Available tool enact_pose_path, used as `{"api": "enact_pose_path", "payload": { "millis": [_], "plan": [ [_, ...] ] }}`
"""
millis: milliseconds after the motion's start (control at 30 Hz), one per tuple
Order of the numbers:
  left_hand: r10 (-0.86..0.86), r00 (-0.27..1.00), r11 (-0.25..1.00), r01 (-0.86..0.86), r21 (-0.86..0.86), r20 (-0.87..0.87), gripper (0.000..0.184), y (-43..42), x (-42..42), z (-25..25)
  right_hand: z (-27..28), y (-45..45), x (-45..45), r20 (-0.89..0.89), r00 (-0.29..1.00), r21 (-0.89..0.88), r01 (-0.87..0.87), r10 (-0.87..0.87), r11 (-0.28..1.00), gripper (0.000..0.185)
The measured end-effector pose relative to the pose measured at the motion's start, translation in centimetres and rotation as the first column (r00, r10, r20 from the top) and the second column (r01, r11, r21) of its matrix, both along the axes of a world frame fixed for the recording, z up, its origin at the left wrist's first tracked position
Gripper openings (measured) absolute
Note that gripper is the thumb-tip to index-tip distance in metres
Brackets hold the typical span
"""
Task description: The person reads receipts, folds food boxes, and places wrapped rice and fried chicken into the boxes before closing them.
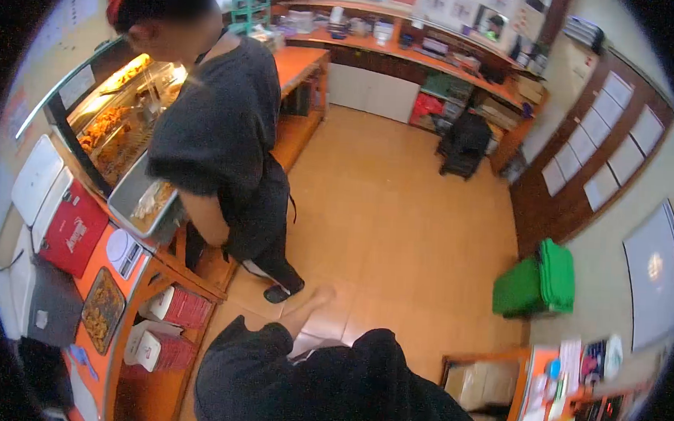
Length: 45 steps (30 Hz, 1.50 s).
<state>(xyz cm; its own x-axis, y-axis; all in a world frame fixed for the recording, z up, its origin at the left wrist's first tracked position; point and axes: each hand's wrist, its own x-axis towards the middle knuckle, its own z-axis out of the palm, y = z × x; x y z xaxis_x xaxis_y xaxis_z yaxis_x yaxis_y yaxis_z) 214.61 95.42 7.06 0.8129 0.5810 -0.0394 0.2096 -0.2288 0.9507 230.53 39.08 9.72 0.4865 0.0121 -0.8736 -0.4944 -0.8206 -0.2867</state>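
At the near edge is the dark clothing (299,382) of the person, and from it the left forearm (294,323) goes forward to the far side. At its end is the left hand (321,295), seen over the floor (397,213). Nothing can be seen in its grip, but the hand is blurred, so it is not possible to tell if the fingers are open or closed. The right hand is out of view, and its grip cannot be told.

To the left of the left hand, on the shelves under the worktop (140,277), stand the red and white cartons (188,309) in stacks. Farther left, on the worktop itself, lies the tray (104,310) with browned pieces of food. Its long axis goes from near to far, across the line from the hand to it. The left hand is apart from both, and it seems the nearer of the two hands to them.

Beyond the tray are the scale (124,252) and the red box (74,231). A co-worker (221,115) stands at the metal pan (144,194), beside the lit food case (115,118). On the right, near the wall, is the green bin (548,280).
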Motion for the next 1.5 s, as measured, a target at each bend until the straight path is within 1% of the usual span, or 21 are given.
{"api": "enact_pose_path", "payload": {
  "millis": [33, 100, 167, 200, 333, 400, 467, 567, 700, 800, 867, 933, 967, 1200, 1233, 1267, 1333, 1400, 1433, 1467, 1500],
  "plan": [
    [-0.151, 0.976, 0.988, 0.151, 0.013, 0.158, 0.027, 2.0, 1.7, -5.1, 0.7, 2.7, 5.9, 0.050, 0.998, 0.001, -0.026, 0.026, 1.000, 0.021],
    [-0.461, 0.749, 0.729, 0.626, 0.278, -0.476, 0.028, 3.9, 3.8, -8.9, 2.2, 10.2, 18.3, 0.185, 0.975, 0.019, -0.130, 0.125, 0.991, 0.021],
    [-0.520, 0.493, 0.682, 0.731, 0.008, -0.697, 0.023, 6.6, 2.5, -12.5, 3.5, 20.8, 30.6, 0.361, 0.902, 0.052, -0.273, 0.237, 0.960, 0.021],
    [-0.385, 0.697, 0.887, 0.459, -0.036, -0.605, 0.031, 7.1, 2.5, -2.4, 4.4, 27.3, 36.1, 0.450, 0.848, 0.078, -0.349, 0.279, 0.934, 0.021],
    [-0.063, 0.802, 0.998, 0.065, -0.019, -0.594, 0.030, 14.2, 2.6, -5.4, 9.4, 53.6, 47.3, 0.756, 0.608, 0.252, -0.615, 0.245, 0.747, 0.021],
    [0.058, 0.825, 0.998, -0.059, 0.017, -0.562, 0.029, 19.2, 4.5, -5.6, 11.4, 63.9, 45.8, 0.642, 0.767, 0.590, -0.481, -0.016, 0.648, 0.026],
    [0.202, 0.877, 0.978, -0.205, 0.041, -0.435, 0.029, 25.8, 8.6, -4.3, 2.6, 68.9, 51.3, 0.390, 0.791, 0.450, -0.610, 0.471, 0.652, 0.033],
    [0.360, 0.927, 0.916, -0.373, -0.149, -0.104, 0.030, 35.6, 19.2, 1.1, 9.8, 73.8, 48.3, 0.086, 0.697, 0.430, -0.671, 0.712, 0.605, 0.021],
    [0.326, 0.910, 0.893, -0.386, -0.232, -0.257, 0.035, 49.4, 31.9, 2.9, 5.0, 83.2, 54.0, -0.022, 0.577, 0.247, -0.788, 0.817, 0.563, 0.018],
    [0.422, 0.896, 0.907, -0.416, 0.069, -0.137, 0.034, 58.4, 34.9, 1.8, 2.7, 94.5, 59.2, -0.033, 0.548, 0.166, -0.822, 0.836, 0.545, 0.017],
    [0.571, 0.807, 0.803, -0.587, -0.103, -0.148, 0.034, 63.5, 35.4, 2.9, 2.5, 104.3, 62.9, 0.013, 0.530, 0.128, -0.842, 0.848, 0.525, 0.015],
    [0.622, 0.592, 0.648, -0.756, -0.086, -0.512, 0.035, 65.8, 33.2, 3.8, 3.7, 115.7, 65.8, 0.112, 0.509, 0.109, -0.860, 0.853, 0.499, 0.014],
    [0.684, 0.567, 0.690, -0.706, 0.157, -0.459, 0.035, 66.1, 30.7, -2.3, 4.0, 122.3, 66.7, 0.189, 0.488, 0.110, -0.873, 0.852, 0.476, 0.014],
    [0.660, 0.018, 0.315, -0.914, 0.255, -0.751, 0.029, 60.0, 20.2, -0.8, 17.6, 165.6, 50.8, 0.848, 0.388, 0.395, -0.917, 0.362, 0.056, 0.009],
    [0.627, 0.013, 0.303, -0.925, 0.229, -0.779, 0.029, 58.7, 19.4, -1.2, 18.8, 169.6, 46.4, 0.796, 0.540, 0.596, -0.778, 0.272, -0.199, 0.012],
    [0.592, 0.049, 0.326, -0.927, 0.184, -0.805, 0.030, 57.9, 19.3, -2.0, 25.9, 168.2, 39.6, 0.886, 0.314, 0.389, -0.904, 0.341, -0.177, 0.013],
    [0.553, 0.113, 0.350, -0.931, 0.106, -0.826, 0.031, 57.2, 18.6, -3.3, 31.1, 166.4, 29.9, 0.824, 0.489, 0.566, -0.735, 0.286, -0.374, 0.015],
    [0.540, 0.199, 0.373, -0.927, 0.021, -0.818, 0.032, 58.0, 18.6, -3.5, 31.6, 164.4, 24.0, 0.809, 0.456, 0.587, -0.652, 0.370, -0.480, 0.013],
    [0.532, 0.245, 0.418, -0.909, -0.001, -0.810, 0.033, 59.2, 18.4, -3.8, 31.3, 162.7, 21.5, 0.928, 0.347, 0.358, -0.718, 0.139, -0.597, 0.008],
    [0.518, 0.299, 0.489, -0.872, -0.009, -0.802, 0.034, 61.2, 18.0, -4.4, 29.8, 160.8, 19.1, 0.645, 0.487, 0.745, -0.574, 0.589, -0.341, 0.009],
    [0.488, 0.347, 0.593, -0.805, 0.013, -0.801, 0.035, 63.8, 17.3, -4.6, 27.6, 159.4, 17.6, 0.814, 0.310, 0.568, -0.598, 0.491, -0.565, 0.011]
  ]
}}
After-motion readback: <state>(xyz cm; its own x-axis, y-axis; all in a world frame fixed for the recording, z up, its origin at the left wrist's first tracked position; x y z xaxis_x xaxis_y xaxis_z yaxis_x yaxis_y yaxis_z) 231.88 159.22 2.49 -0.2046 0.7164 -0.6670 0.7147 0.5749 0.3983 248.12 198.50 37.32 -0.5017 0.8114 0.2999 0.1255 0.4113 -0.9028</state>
